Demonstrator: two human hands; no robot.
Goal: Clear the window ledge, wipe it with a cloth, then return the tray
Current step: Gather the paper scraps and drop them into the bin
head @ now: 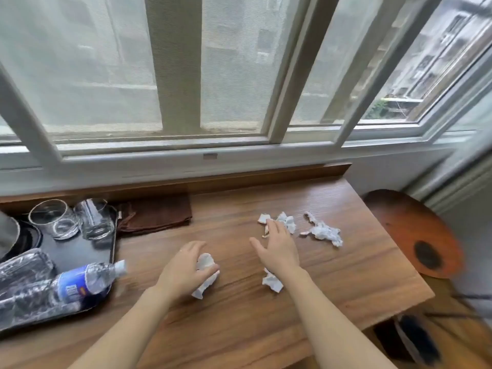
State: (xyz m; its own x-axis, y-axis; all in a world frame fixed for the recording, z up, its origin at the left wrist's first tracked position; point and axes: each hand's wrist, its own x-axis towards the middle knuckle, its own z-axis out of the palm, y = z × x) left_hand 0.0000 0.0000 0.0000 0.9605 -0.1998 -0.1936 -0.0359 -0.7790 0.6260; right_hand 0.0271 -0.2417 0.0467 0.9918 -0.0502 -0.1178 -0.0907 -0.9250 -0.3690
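On the wooden ledge (239, 323) lie several crumpled white paper scraps. My left hand (183, 267) is closed around one crumpled paper (205, 265) near the middle. My right hand (277, 246) is flat and open, its fingertips over a scrap (288, 222) farther back. Another scrap (326, 232) lies to the right, and one more scrap (272, 282) lies under my right wrist. A folded brown cloth (157, 213) rests at the back by the window frame. The black tray (77, 251) sits at the left edge.
The tray carries two clear glasses (54, 218) (94, 218) and plastic water bottles (87, 280) lying on their sides. A round wooden stool (410, 233) stands right of the ledge. A dark brush (418, 339) lies on the floor below the ledge's right end.
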